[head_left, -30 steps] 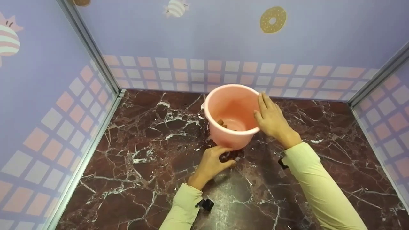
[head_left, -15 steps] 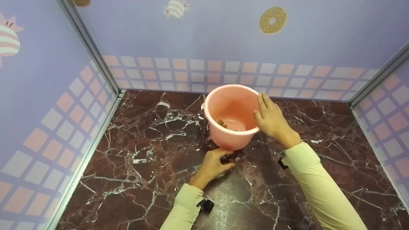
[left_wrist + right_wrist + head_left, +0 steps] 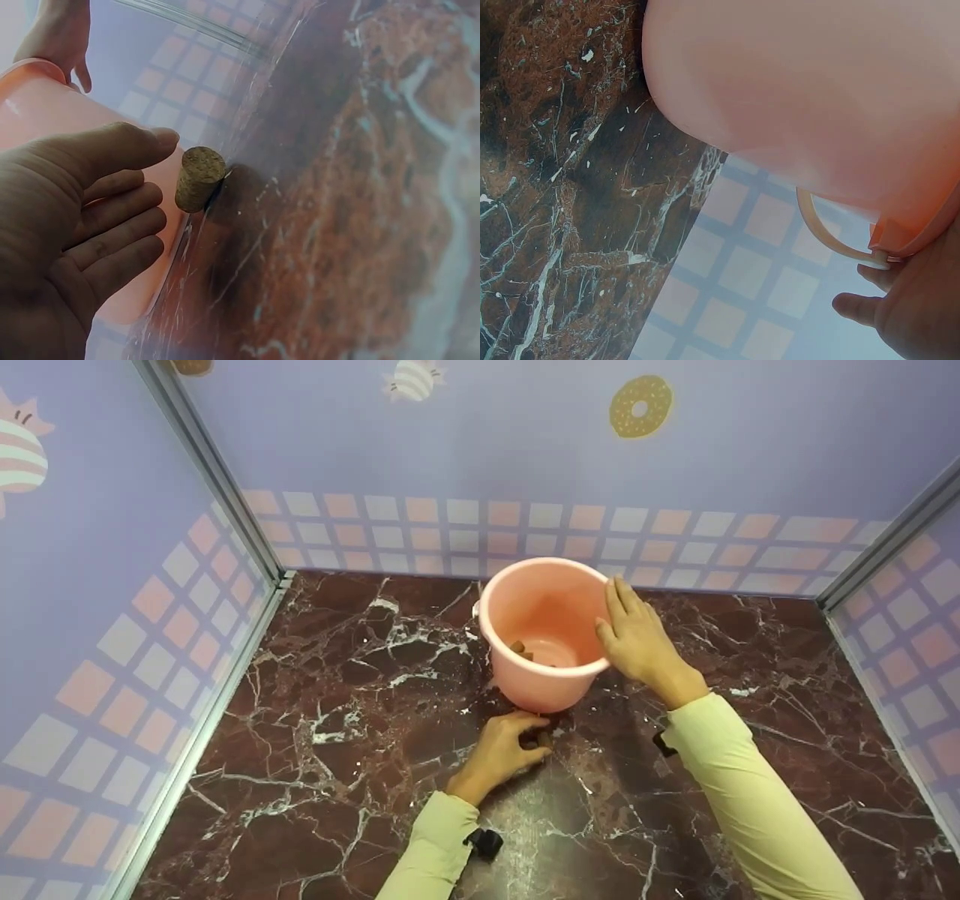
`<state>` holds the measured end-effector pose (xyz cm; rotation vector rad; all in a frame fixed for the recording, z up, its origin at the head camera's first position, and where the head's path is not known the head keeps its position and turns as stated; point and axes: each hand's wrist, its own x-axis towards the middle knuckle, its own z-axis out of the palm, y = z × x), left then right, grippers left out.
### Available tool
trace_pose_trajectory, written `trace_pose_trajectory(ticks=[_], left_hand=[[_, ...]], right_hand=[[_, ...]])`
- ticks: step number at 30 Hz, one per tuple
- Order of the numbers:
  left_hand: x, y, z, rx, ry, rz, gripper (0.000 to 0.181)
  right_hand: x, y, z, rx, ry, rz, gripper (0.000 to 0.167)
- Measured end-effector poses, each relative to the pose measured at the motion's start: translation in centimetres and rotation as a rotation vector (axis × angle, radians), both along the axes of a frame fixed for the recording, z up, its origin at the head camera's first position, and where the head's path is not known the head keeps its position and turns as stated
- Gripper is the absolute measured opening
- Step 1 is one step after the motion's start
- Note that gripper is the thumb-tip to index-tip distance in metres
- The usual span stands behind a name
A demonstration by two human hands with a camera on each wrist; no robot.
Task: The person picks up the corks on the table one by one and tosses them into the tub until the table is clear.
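Observation:
A pink bucket stands on the dark marbled surface, with a few small brown pieces at its bottom. My right hand holds the right side of the rim, thumb on the inner side and fingers outside. In front of the bucket's base, my left hand lies low with thumb and fingers apart. A cork stopper stands upright just beyond the left thumb and fingers in the left wrist view, close to the bucket. No grip on the cork shows.
The marbled tabletop runs under everything. A lilac back wall with checked squares rises close behind the bucket, and side panels stand left and right. The bucket's pale handle hangs on the outside in the right wrist view.
My left hand has shifted very slightly right, its forefinger lowering a little toward the thumb around the cork stopper. The bucket and my right hand have stayed in place.

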<state>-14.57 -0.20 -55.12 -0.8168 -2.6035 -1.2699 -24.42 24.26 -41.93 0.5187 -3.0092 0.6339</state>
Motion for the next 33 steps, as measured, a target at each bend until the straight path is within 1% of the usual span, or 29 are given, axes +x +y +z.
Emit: trace_pose_trajectory(ticks=[5, 9, 16, 22, 29, 33], left_hand=[[-0.01, 0.06, -0.15, -0.004, 0.019, -0.005, 0.041], [-0.06, 0.09, -0.27, 0.000, 0.007, -0.014, 0.041], [-0.06, 0.10, -0.45, -0.006, 0.017, -0.011, 0.039], [0.07, 0.15, -0.47, -0.010, 0.003, -0.012, 0.039], [0.17, 0.19, -0.48, -0.020, -0.038, -0.011, 0.040], [0.19, 0.15, -0.60, -0.028, -0.021, -0.013, 0.039]], right_hand=[[-0.08, 0.03, -0.04, 0.002, 0.009, 0.003, 0.069], [-0.14, 0.07, -0.05, -0.002, 0.011, 0.007, 0.069], [-0.12, 0.11, 0.02, 0.000, 0.015, 0.008, 0.069], [-0.08, 0.09, -0.02, 0.001, 0.020, 0.010, 0.069], [-0.02, 0.07, -0.06, 0.002, 0.013, 0.006, 0.070], [0.02, 0.06, -0.09, 0.002, 0.013, 0.006, 0.070]])
